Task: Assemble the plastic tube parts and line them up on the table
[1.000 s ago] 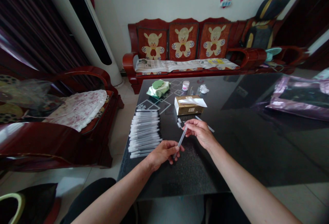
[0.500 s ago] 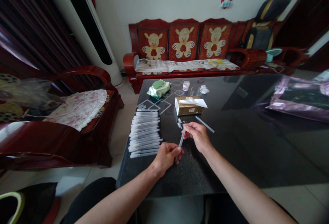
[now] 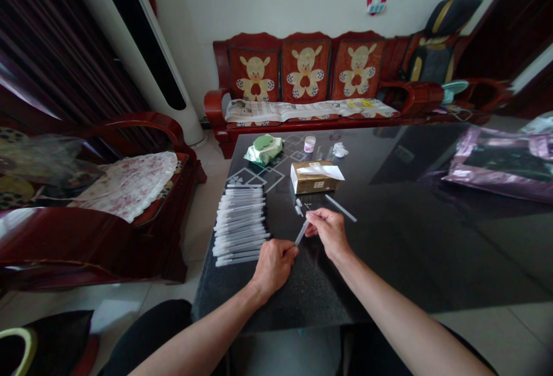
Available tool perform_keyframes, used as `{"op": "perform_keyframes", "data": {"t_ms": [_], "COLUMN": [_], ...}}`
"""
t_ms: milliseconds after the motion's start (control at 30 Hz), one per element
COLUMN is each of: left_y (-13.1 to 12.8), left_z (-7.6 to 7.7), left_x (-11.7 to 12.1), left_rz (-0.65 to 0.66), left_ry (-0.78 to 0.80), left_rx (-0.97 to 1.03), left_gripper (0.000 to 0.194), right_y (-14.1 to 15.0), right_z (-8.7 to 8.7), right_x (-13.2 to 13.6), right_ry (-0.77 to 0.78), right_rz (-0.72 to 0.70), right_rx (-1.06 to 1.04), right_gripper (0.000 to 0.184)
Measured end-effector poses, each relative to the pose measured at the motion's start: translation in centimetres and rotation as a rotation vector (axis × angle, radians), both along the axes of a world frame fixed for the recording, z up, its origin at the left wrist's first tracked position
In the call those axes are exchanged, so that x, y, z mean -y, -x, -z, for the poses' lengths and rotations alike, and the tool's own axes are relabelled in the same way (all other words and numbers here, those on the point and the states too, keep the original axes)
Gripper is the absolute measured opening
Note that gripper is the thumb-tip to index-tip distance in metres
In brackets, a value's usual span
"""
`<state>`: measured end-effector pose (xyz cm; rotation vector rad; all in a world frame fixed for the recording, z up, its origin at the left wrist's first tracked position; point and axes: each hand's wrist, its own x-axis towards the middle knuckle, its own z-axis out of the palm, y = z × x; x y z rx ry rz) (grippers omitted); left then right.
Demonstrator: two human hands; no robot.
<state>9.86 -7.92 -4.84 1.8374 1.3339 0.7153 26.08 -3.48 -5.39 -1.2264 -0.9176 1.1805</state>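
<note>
Between my two hands is a slim translucent plastic tube [image 3: 301, 234], held at a slant above the dark table [image 3: 319, 301]. My left hand [image 3: 275, 262] is closed around its lower end. The fingertips of my right hand [image 3: 325, 228] pinch its upper end, partly covering it. Left of my hands lies a row of several similar whitish tubes [image 3: 241, 223], side by side. A few small whitish pieces [image 3: 298, 207] rest just beyond my right fingertips. Another single tube [image 3: 341, 208] lies apart, to the right of them.
Behind my hands stands a gold tissue box [image 3: 317, 178]. Farther back are a green wipes pack [image 3: 264, 150], a small white cup [image 3: 310, 144] and a crumpled tissue [image 3: 340, 149]. A pinkish plastic package [image 3: 496, 163] lies at the right. A wooden sofa [image 3: 302, 79] stands beyond the table.
My left hand has turned knuckles up and closed more over the tube's lower end. My right hand keeps its pinch on the upper end. The view has shifted slightly.
</note>
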Motion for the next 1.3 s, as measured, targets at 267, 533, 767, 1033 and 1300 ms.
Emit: {"op": "perform_keyframes", "data": {"t_ms": [267, 533, 767, 1033, 1300], "left_y": [-0.3, 1.1, 1.3, 1.5, 5.8], "left_z": [1.4, 0.4, 0.7, -0.3, -2.2], "left_x": [-0.9, -1.8, -2.4, -2.0, -5.4], "left_rz": [0.037, -0.126, -0.211, -0.173, -0.259], "left_ry": [0.444, 0.461, 0.365, 0.281, 0.154], "left_rx": [0.504, 0.750, 0.733, 0.705, 0.685], "left_gripper": [0.035, 0.039, 0.039, 0.035, 0.043], "right_y": [-1.3, -0.2, 1.4, 2.2, 0.1], "right_z": [-0.5, 0.5, 0.2, 0.1, -0.3], "right_x": [-0.2, 1.8, 2.7, 3.3, 3.4], "right_ry": [0.087, 0.230, 0.117, 0.099, 0.055], "right_rz": [-0.033, -0.544, -0.618, -0.539, -0.646], "right_rx": [-0.041, 0.206, 0.174, 0.128, 0.489], "right_gripper": [0.035, 0.034, 0.033, 0.025, 0.016]}}
